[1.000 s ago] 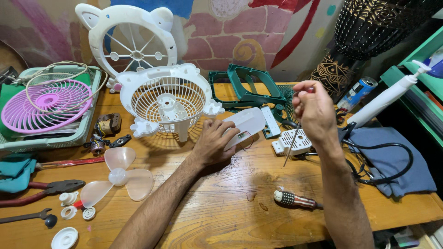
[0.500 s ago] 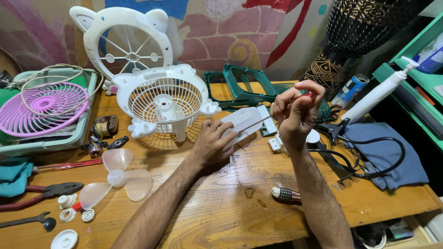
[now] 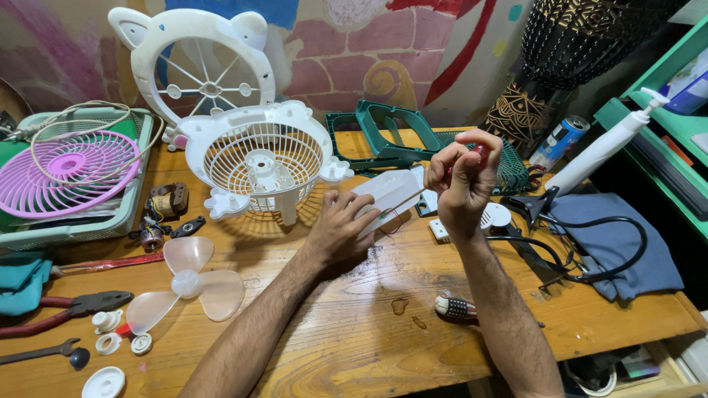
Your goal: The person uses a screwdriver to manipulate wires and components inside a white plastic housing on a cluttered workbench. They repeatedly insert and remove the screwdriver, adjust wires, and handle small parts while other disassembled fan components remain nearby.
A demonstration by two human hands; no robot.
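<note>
My left hand point(image 3: 341, 230) presses flat on a white plastic fan base piece point(image 3: 389, 193) lying on the wooden table point(image 3: 354, 324). My right hand point(image 3: 463, 177) is raised above it, fingers pinched on the red handle of a thin screwdriver point(image 3: 402, 202) whose shaft slants down to the white piece. A white fan grille housing with ear-like tabs point(image 3: 258, 163) stands just left of my left hand. A translucent fan blade point(image 3: 188, 284) lies near the left forearm.
A second white grille point(image 3: 199, 66) leans on the wall. A pink grille point(image 3: 66, 171) rests in a green tray. Pliers point(image 3: 70, 309), small white caps point(image 3: 110, 343), a small motor point(image 3: 158, 221), a green frame point(image 3: 391, 133), a striped handle point(image 3: 453, 307), black cables point(image 3: 590, 243) and a blue cloth point(image 3: 627, 243) surround me.
My right hand moved left and up toward the white piece, bringing the screwdriver tip onto it. My left hand stayed pressed on the piece.
</note>
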